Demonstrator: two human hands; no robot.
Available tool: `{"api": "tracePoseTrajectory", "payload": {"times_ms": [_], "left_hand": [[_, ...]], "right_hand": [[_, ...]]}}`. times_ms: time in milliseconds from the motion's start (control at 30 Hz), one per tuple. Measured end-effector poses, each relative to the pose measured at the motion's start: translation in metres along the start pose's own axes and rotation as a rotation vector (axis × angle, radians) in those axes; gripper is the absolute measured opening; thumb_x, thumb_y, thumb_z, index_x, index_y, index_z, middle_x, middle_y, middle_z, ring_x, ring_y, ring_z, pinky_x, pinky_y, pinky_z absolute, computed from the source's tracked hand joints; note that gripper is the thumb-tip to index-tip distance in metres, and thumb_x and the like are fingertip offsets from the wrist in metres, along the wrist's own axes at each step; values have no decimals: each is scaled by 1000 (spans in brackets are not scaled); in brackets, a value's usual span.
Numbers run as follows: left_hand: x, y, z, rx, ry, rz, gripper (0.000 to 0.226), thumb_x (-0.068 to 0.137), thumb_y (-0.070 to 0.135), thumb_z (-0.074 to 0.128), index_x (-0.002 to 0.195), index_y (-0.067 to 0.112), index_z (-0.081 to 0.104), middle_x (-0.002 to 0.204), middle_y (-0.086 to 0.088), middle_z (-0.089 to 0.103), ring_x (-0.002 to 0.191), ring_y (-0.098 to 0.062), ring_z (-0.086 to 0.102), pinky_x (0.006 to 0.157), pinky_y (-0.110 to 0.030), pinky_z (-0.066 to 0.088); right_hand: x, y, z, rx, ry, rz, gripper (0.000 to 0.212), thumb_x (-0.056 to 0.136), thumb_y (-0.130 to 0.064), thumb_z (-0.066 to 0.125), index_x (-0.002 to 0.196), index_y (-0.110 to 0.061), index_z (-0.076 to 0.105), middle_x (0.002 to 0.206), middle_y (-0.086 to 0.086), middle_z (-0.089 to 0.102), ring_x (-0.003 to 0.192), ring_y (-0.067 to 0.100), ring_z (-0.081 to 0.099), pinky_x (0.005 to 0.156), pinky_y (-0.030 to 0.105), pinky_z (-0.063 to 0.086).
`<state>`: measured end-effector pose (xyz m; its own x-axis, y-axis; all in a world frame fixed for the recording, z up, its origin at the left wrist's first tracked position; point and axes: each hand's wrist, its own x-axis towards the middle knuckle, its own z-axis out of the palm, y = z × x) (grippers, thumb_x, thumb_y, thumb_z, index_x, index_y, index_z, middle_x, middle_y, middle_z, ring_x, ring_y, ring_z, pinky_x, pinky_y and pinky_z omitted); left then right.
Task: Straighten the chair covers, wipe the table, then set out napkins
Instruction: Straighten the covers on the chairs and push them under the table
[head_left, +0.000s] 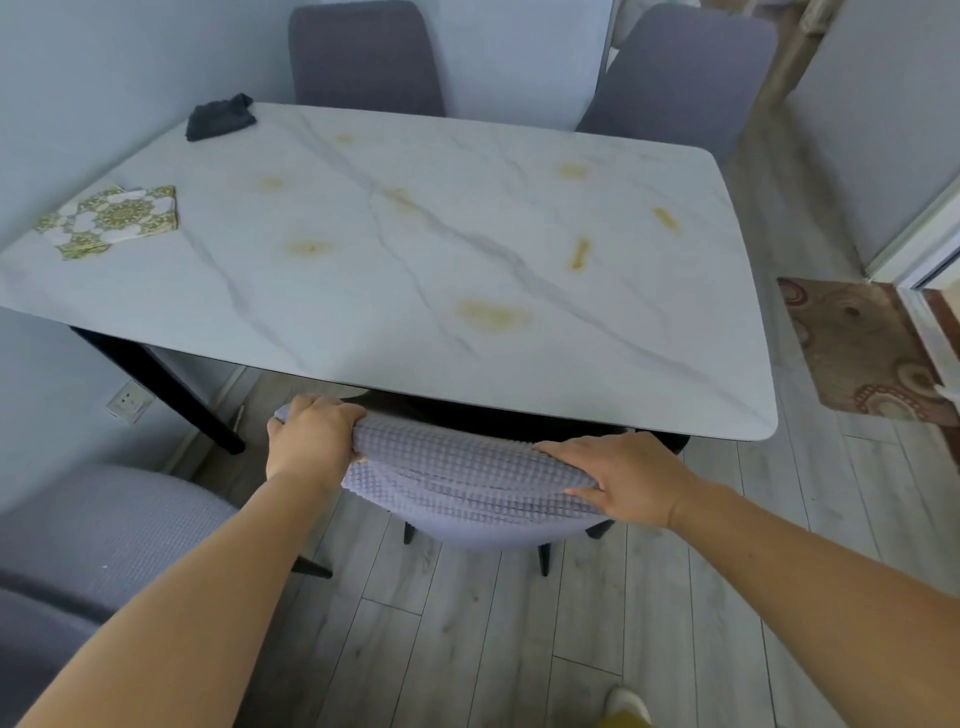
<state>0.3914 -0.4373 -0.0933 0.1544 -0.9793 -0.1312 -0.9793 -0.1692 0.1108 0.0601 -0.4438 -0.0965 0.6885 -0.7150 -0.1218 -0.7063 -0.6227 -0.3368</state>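
Note:
A lilac waffle-textured chair cover sits on the back of the chair pushed under the near edge of the white marble table. My left hand grips the cover's bunched left corner. My right hand lies over its right corner, fingers closed on the fabric. The cover shows creases across its top. Several yellowish stains mark the tabletop. A dark cloth lies crumpled at the far left corner. Green-and-white patterned napkins lie stacked at the left edge.
Two grey covered chairs stand at the far side and far right. Another covered chair is at my near left. A patterned rug lies by a doorway on the right. The wall runs close along the table's left.

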Motion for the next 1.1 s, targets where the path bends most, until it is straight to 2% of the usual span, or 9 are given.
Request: {"api": "tracePoseTrajectory", "payload": {"times_ms": [67, 200, 300, 567, 733, 800, 933, 1000, 1100], "left_hand": [[1, 2, 6, -6, -3, -4, 37, 79, 10, 69, 112, 27, 65, 119, 1, 59, 124, -24, 38, 101, -51, 34], [7, 7, 8, -9, 28, 2, 37, 79, 8, 69, 112, 24, 66, 118, -1, 60, 124, -26, 38, 99, -51, 34], [10, 14, 7, 13, 17, -15, 33, 80, 12, 68, 110, 24, 65, 118, 2, 60, 123, -24, 37, 99, -50, 34], [21, 17, 6, 39, 8, -14, 35, 81, 11, 66, 112, 27, 63, 121, 6, 57, 125, -22, 36, 101, -54, 34], [24, 15, 1, 87, -30, 0, 39, 83, 19, 66, 120, 29, 58, 128, 7, 54, 129, -21, 33, 104, -51, 32], [25, 15, 0, 99, -40, 5, 39, 84, 22, 65, 121, 30, 57, 128, 7, 53, 129, -20, 33, 104, -50, 33], [24, 14, -2, 97, -73, 15, 42, 83, 28, 64, 124, 28, 52, 132, 5, 50, 130, -22, 31, 103, -54, 33], [23, 13, -6, 88, -122, 27, 65, 83, 30, 65, 139, 30, 35, 144, 1, 37, 138, -24, 21, 106, -61, 25], [13, 3, -14, 82, -144, 33, 97, 81, 31, 69, 149, 35, 0, 156, -3, 10, 145, -24, 0, 108, -66, 8]], "right_hand": [[2, 3, 5, 17, 0, -7, 52, 93, -36, 48, 143, -31, 36, 135, -9, 54, 115, 15, 57, 87, 27, 45], [8, 19, 3, 5, 13, -36, 53, 90, -33, 54, 141, -31, 40, 131, -9, 58, 108, 16, 61, 85, 35, 51], [11, 32, 1, -26, 27, -42, 56, 89, -32, 59, 141, -34, 38, 132, -14, 57, 106, 12, 62, 81, 30, 52], [18, 45, 5, 1, 101, -136, 74, 63, -27, 86, 130, -25, 54, 116, -10, 68, 84, 9, 70, 61, 25, 59], [21, 42, 5, 4, 150, -140, 78, 55, -26, 89, 126, -22, 58, 108, -8, 71, 74, 8, 70, 55, 24, 58], [21, 38, 2, -19, 102, -104, 75, 62, -30, 84, 130, -25, 54, 110, -9, 70, 81, 10, 70, 59, 26, 58], [26, 26, -15, -42, -170, 47, 67, 87, -42, 60, 145, -36, 28, 138, -13, 49, 117, 9, 53, 92, 28, 46], [34, 17, -27, -31, -308, 88, 73, 85, -51, 58, 146, -37, 21, 143, -14, 41, 122, 7, 46, 97, 26, 40], [53, -9, -44, -15, -329, 64, 84, 77, -63, 60, 146, -37, 20, 147, -14, 34, 126, 8, 40, 100, 26, 33]]}}
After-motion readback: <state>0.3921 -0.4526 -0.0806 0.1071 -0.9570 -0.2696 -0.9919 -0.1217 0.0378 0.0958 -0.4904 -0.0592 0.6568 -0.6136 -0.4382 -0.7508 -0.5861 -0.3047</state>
